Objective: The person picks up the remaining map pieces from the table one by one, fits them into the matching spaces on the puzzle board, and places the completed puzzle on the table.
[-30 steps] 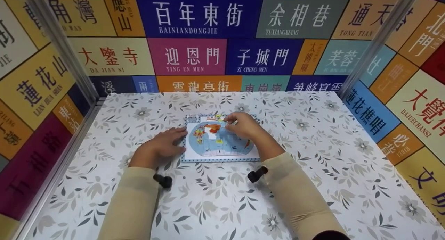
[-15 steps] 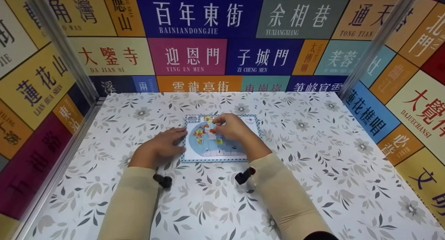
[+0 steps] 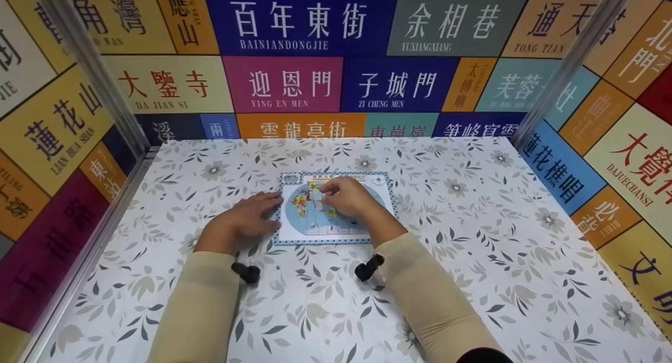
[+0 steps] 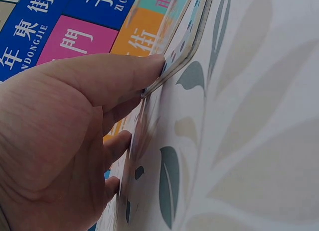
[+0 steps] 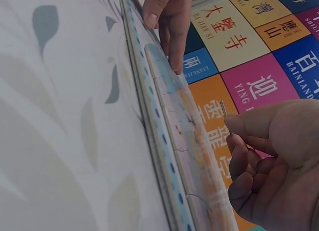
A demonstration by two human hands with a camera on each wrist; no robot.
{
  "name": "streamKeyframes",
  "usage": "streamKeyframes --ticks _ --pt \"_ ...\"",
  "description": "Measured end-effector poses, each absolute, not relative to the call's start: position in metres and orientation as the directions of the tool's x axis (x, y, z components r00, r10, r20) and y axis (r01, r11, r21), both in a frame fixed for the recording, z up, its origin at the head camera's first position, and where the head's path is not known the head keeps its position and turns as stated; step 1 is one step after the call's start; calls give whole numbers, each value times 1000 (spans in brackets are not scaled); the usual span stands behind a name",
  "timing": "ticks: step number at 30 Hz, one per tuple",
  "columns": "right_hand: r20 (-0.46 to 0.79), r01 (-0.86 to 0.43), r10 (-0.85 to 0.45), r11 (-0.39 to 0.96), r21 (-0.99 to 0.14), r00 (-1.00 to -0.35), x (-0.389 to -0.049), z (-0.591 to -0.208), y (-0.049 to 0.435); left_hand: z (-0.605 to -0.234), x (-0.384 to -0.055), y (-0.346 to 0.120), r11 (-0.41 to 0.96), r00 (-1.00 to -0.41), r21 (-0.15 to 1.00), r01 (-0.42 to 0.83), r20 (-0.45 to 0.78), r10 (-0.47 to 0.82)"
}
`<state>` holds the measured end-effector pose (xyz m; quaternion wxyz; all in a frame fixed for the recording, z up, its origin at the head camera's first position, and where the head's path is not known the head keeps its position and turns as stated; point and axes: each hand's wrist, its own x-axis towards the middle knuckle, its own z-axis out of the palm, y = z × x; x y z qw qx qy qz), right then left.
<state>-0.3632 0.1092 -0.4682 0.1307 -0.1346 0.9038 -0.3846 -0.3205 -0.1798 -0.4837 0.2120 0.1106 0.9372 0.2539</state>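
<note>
A world-map jigsaw puzzle (image 3: 320,222) in a blue dotted frame lies flat on the table. My right hand (image 3: 349,197) hangs over its upper middle. Between thumb and index finger it pinches a thin puzzle piece (image 5: 223,107), which the right wrist view shows edge-on, apart from the board. From above, a yellow patch (image 3: 313,185) shows beside these fingertips. At the frame's left side rests my left hand (image 3: 244,216), fingers spread and relaxed. Its thumb (image 4: 149,69) touches the board's rim in the left wrist view. The right hand hides part of the map.
A white tablecloth (image 3: 294,305) with grey leaves and flowers covers the table. Behind it stands a wall of coloured name panels (image 3: 289,84), with more panels on both sides. Metal posts (image 3: 572,53) mark the corners. Each sleeve carries a small black camera (image 3: 369,267).
My right hand has moved left across the map with the puzzle piece, then slightly down towards the board. My left hand has stayed at the frame's left edge.
</note>
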Motion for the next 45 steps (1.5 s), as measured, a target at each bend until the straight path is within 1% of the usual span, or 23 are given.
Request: streamKeyframes --ticks 3,8,10,17,25,37,40,45 --pt "-133 -152 -355 667 -729 -925 -363 -473 109 -483 -320 -180 847 -887 523 99 -339 313" --pt "-156 -124 -346 663 -738 -925 -363 -478 108 -483 -320 -178 851 -888 517 94 -343 306" --pt "-174 -105 -333 674 -731 -927 -362 -479 107 -483 -320 -178 851 -889 520 78 -350 295" --pt "-204 -103 -322 725 -681 -924 -363 -481 108 -483 -320 -177 865 -891 488 115 -334 307" --pt "-217 -88 -306 740 -667 -927 -363 -481 105 -485 -321 -178 866 -891 495 74 -358 280" --pt "-247 -57 -286 751 -658 -926 -364 -481 105 -486 -322 -178 873 -890 482 83 -359 282" --pt "-235 -70 -298 744 -665 -925 -363 -482 105 -487 -323 -178 867 -890 493 68 -363 276" --pt "-174 -153 -353 728 -668 -919 -361 -482 106 -487 -324 -181 860 -888 495 123 -333 318"
